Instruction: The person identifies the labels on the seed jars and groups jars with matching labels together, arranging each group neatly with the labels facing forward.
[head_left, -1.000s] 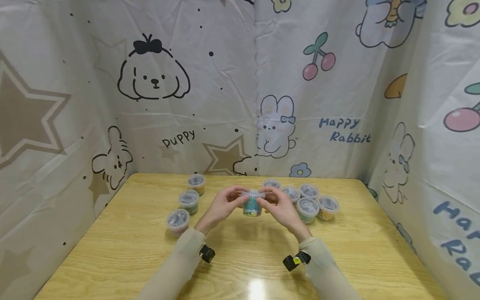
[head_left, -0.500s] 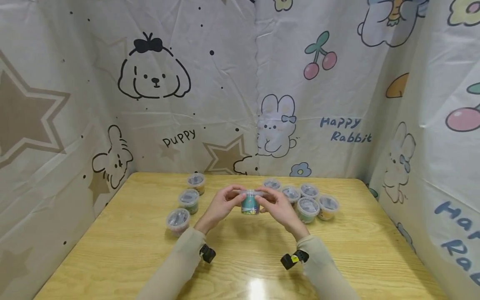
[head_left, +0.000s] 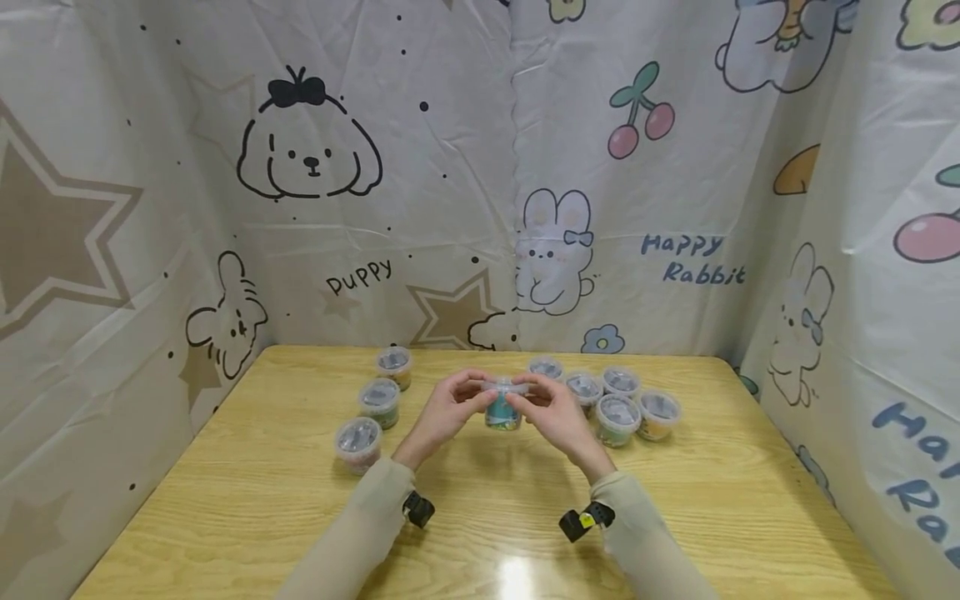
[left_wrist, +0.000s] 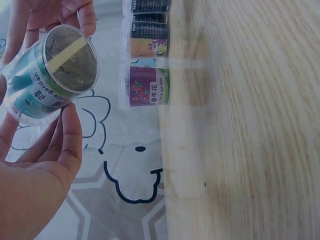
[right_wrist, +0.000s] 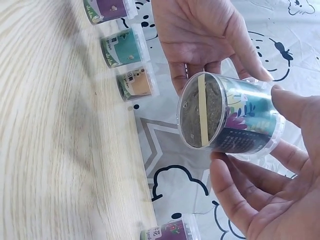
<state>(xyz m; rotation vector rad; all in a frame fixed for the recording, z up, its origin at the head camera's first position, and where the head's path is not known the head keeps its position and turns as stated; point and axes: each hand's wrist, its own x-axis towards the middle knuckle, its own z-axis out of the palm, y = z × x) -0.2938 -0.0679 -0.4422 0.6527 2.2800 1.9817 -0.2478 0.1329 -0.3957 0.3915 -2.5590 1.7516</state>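
- Teal-labelled clear cup (head_left: 502, 412) is held upright between both hands, raised above the table (head_left: 480, 517).
- Left hand (head_left: 452, 407) has its fingers bent and closed on the cup's left side, thumb on the near face.
- Right hand (head_left: 557, 417) grips the opposite side near the rim, its fingers likewise curled round it.
- Both wrist views show brown contents (right_wrist: 190, 112) through the cup's transparent base, crossed by a pale yellow strip (right_wrist: 203, 110).
- Three lidded cups (head_left: 378, 400) stand in a slanting row to the left; five more cups (head_left: 618, 412) cluster at the right.
- Printed cloth (head_left: 442, 167) hangs behind the table.
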